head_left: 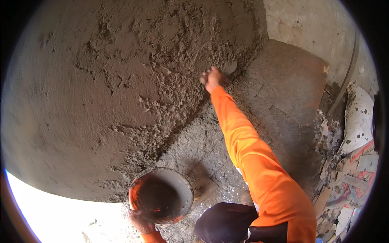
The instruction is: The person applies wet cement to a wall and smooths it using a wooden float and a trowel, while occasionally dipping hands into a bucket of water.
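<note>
My right hand (212,78) reaches out at the foot of a wall of wet grey-brown mortar (89,89). Its fingers are closed round a trowel, whose metal blade (230,68) shows just past the hand, close to the rough mortar. The handle is mostly hidden in my grip. Down at the lower left, my left hand (141,222) grips the rim of an orange, mortar-smeared bucket (185,190). The bucket is tilted, and its inside looks dark and coated with mortar.
A flat, mortar-covered board (283,77) lies along the wall's foot. Wet mortar (198,139) spreads across the ground. On the right are a white sack (357,117) and scattered debris (344,194). A dark rounded shape (225,222), perhaps my knee, is near the bottom.
</note>
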Tool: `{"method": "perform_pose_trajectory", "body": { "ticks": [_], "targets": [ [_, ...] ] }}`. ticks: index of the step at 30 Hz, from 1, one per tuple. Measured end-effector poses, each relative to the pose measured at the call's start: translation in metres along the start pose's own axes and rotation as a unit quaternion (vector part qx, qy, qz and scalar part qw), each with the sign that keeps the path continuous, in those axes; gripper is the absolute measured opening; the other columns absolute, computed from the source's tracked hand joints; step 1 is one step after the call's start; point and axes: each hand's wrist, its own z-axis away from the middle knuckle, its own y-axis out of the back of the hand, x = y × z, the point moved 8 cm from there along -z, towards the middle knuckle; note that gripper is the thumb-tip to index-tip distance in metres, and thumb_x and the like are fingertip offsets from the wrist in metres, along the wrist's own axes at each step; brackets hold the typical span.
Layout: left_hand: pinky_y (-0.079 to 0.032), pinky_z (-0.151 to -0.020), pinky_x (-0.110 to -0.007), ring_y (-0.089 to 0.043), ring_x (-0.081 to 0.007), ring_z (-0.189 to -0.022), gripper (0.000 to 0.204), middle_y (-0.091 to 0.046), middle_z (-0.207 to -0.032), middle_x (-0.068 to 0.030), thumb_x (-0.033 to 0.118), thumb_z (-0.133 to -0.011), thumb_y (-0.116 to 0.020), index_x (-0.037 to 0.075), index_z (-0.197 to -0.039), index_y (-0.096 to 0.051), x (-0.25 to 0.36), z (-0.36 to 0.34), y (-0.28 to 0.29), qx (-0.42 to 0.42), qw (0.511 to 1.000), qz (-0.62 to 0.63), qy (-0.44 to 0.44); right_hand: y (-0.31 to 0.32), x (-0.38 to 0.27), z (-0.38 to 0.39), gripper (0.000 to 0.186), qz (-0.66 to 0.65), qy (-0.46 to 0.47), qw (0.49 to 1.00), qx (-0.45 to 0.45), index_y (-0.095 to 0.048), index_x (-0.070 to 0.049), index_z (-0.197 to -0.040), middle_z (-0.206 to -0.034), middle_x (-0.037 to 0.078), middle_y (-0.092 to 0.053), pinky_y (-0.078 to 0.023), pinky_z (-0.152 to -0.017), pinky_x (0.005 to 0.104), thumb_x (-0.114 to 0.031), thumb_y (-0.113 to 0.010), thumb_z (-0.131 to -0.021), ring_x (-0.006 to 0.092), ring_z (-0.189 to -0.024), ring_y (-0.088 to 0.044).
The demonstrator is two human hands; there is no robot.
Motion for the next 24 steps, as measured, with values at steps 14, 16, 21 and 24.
{"method": "perform_pose_trajectory", "body": {
  "ticks": [14, 16, 21, 24],
  "targets": [
    [-0.047, -0.074, -0.037, -0.053, -0.021, -0.079, 0.019, -0.054, -0.087, -0.0075, 0.025, -0.09, -0.041, 0.008, -0.088, -0.048, -0.009, -0.004, 0.008, -0.041, 0.981, 0.185, 0.034, -0.088, -0.117, 0.158, 0.03, -0.3, -0.06, 0.826, -0.474, -0.048, 0.004, -0.106, -0.077, 0.007, -0.058, -0.051, -0.048, 0.0271, -0.015, -0.054, -0.084, 0.0133, -0.059, -0.059],
    [-0.046, -0.067, -0.031, -0.05, -0.016, -0.07, 0.022, -0.051, -0.082, -0.0024, 0.027, -0.093, -0.039, 0.011, -0.082, -0.048, -0.024, -0.021, 0.031, -0.122, 0.939, 0.31, 0.083, -0.051, -0.154, 0.17, 0.037, -0.199, 0.072, 0.882, -0.421, -0.047, 0.003, -0.114, -0.078, 0.006, -0.059, -0.051, -0.046, 0.027, -0.016, -0.055, -0.084, 0.0133, -0.057, -0.059],
    [-0.044, -0.088, -0.042, -0.053, -0.0297, -0.098, 0.043, -0.057, -0.106, -0.0161, 0.01, -0.063, -0.046, -0.003, -0.103, -0.053, -0.002, 0.008, -0.011, -0.017, 0.987, 0.143, 0.073, 0.054, -0.236, 0.201, 0.04, 0.078, 0.523, 0.847, -0.045, -0.044, -0.006, -0.121, -0.08, 0.008, -0.056, -0.052, -0.045, 0.029, -0.01, -0.055, -0.083, 0.0168, -0.055, -0.058],
    [-0.045, -0.086, -0.04, -0.055, -0.0267, -0.095, 0.03, -0.058, -0.102, -0.0145, 0.009, -0.068, -0.047, 0.0, -0.096, -0.053, 0.006, 0.017, -0.04, 0.0, 0.986, 0.145, 0.086, 0.095, -0.252, 0.182, 0.044, 0.222, 0.614, 0.757, 0.029, -0.043, -0.004, -0.126, -0.092, 0.012, -0.057, -0.053, -0.058, 0.0359, -0.012, -0.054, -0.083, 0.0244, -0.068, -0.061]
  ]
}}
